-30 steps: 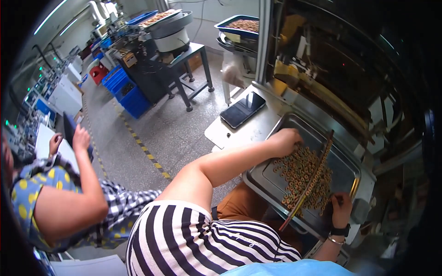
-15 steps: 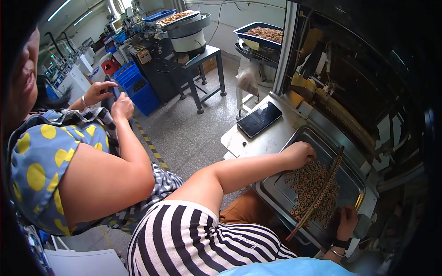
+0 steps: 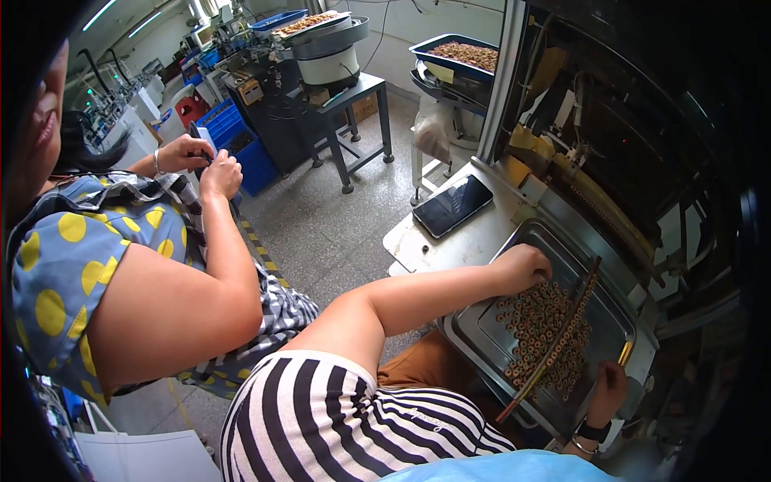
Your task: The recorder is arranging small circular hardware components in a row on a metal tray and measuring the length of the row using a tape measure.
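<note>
Rings (image 3: pixel 540 321) under left hand (image 3: pixel 526 267); right hand (image 3: pixel 608 389) holds rod (image 3: pixel 554 347).

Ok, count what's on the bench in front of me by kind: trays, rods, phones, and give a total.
Metal tray: 1
Rod threaded with rings: 1
Phone: 1
Total: 3, leaving out the loose rings, which are too many to count.

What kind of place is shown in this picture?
Probably a factory assembly floor. A metal tray of small brown rings sits before a machine, a vibrating bowl feeder stands on a stand, and blue crates line the aisle.
</note>
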The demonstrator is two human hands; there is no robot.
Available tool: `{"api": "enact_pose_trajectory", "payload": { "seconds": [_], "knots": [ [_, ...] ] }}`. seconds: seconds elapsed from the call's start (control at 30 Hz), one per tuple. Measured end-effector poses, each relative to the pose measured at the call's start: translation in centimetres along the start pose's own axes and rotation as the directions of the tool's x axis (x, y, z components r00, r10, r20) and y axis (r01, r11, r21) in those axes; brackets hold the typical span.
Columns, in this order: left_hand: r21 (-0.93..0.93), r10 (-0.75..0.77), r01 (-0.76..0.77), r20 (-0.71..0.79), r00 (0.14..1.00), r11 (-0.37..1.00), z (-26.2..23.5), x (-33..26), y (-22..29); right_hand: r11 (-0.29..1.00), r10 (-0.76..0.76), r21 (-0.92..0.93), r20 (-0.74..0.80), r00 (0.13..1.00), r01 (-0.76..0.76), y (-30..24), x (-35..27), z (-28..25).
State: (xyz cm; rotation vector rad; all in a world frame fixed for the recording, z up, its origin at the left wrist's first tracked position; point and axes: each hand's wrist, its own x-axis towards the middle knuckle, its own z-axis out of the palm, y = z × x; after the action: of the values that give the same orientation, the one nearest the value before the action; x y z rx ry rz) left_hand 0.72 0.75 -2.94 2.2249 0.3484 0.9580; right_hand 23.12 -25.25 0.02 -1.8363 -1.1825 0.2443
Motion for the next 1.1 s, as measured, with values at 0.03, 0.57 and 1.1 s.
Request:
{"api": "enact_pose_trajectory", "payload": {
  "seconds": [0.03, 0.57, 1.1],
  "knots": [
    [-0.015, 0.004, -0.004, 0.008, 1.000, 1.000, 0.1, 0.2, -0.1, 1.000, 0.011, -0.011, -0.008, 1.000, -0.011, -0.2, -0.1, 0.0],
    [0.048, 0.204, -0.237, 0.364, 0.909, 0.970, 0.1, -1.9, 9.5, 0.905, 0.166, 0.338, 0.274, 0.947, -0.257, -5.9, -3.1, 3.8],
    [0.149, 0.277, -0.393, 0.491, 0.826, 0.907, 2.0, -5.0, 10.3, 0.979, -0.188, -0.052, 0.111, 0.976, 0.195, -7.0, -3.9, 6.1]
  ]
}}
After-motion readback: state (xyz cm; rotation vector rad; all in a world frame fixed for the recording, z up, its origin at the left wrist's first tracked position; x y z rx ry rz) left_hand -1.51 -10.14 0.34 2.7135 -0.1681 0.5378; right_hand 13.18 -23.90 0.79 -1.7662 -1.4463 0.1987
